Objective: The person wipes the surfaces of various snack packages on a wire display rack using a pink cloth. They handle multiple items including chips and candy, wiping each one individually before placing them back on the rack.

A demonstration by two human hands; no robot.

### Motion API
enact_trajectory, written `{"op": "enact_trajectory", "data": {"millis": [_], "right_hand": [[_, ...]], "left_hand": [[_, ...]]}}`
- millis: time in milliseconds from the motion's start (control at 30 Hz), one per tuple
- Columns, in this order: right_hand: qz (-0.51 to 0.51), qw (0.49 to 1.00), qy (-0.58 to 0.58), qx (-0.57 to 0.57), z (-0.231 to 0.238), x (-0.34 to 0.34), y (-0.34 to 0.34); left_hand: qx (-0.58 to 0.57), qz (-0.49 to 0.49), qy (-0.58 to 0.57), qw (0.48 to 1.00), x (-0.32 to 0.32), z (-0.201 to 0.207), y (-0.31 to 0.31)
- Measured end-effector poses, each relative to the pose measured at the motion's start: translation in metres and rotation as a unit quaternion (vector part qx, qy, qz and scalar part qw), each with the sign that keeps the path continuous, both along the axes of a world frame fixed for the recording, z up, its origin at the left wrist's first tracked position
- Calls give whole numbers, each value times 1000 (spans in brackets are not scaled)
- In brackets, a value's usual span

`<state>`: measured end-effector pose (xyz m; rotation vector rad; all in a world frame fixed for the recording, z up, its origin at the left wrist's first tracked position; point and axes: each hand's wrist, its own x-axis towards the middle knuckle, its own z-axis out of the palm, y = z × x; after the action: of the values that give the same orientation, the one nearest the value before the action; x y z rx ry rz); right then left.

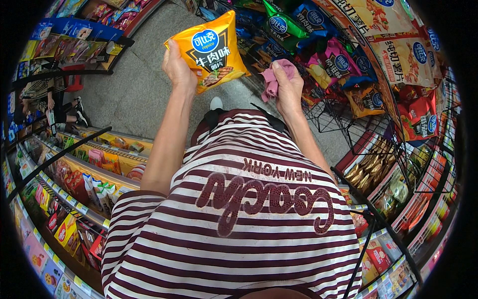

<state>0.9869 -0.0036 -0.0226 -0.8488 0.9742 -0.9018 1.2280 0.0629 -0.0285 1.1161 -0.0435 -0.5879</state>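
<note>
My left hand [178, 67] grips a puffed yellow bag of chips [230, 62] by its left edge, the printed front turned up toward me. To the right of it, my right hand [290, 89] is closed around a crumpled pink cloth [271, 82]. Bag and cloth are a short way apart. Just beyond the right hand lies a wire rack full of chip bags, among them a pink bag [339, 62], a green bag [281, 22] and an orange bag [365, 101].
A black wire basket frame [343, 122] stands at the right below the chip bags. Shelves of packaged snacks [94, 159] curve round the left and behind me. A person [47, 99] sits at the far left near a red stool [74, 79]. Grey floor [134, 89] lies between.
</note>
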Motion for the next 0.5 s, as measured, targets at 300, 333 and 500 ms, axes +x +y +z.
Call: {"op": "enact_trajectory", "data": {"millis": [300, 333, 500], "right_hand": [[8, 1000, -8, 19, 6, -2, -4], [0, 1000, -4, 1, 5, 0, -5], [62, 998, -14, -14, 23, 4, -10]], "left_hand": [[-157, -215, 184, 946, 32, 3, 3], [-233, -252, 234, 910, 34, 9, 5], [-360, -371, 246, 820, 33, 3, 5]]}}
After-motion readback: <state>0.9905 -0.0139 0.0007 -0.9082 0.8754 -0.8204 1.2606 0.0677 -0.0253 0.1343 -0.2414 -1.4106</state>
